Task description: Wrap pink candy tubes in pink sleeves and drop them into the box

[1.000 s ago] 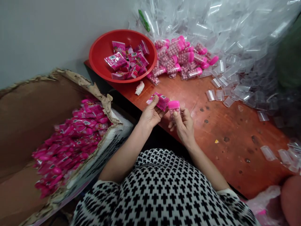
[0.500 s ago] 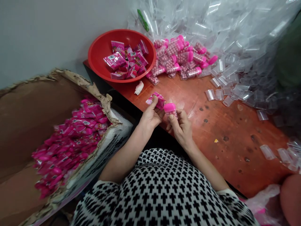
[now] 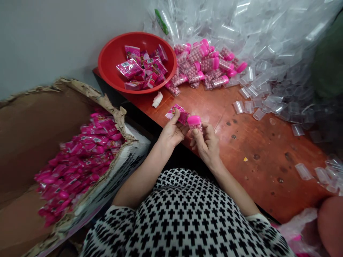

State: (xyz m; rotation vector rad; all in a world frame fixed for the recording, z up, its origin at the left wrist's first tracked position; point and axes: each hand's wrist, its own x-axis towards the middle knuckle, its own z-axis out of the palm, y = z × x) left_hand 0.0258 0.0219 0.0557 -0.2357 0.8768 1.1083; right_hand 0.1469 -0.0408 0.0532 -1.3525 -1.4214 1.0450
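My left hand [image 3: 174, 130] is closed on a pink printed wrapper [image 3: 177, 112], pinched under the thumb. Beside it my right hand [image 3: 207, 142] grips a small clear tube [image 3: 195, 123] with a pink cap and pink beads inside, cap end up. The capped end sits right against the wrapper; whether its edge is inside the wrapper I cannot tell. Both hands are just over the near edge of the wooden table [image 3: 230, 160]. My right fingers hide the tube's lower end.
A red basin [image 3: 107, 76] holds several pink packets. Capped bead tubes [image 3: 198, 67] are heaped beside it, with clear empty tubes [image 3: 270, 100] and clear plastic [image 3: 214, 21] behind. A torn cardboard box [image 3: 24, 132] at left holds many pink packets [image 3: 80, 160]. White scrap [image 3: 157, 99] lies near the basin.
The view has shifted very slightly. My hands keep the same hold, with the wrapper and tube nearly unmoved.
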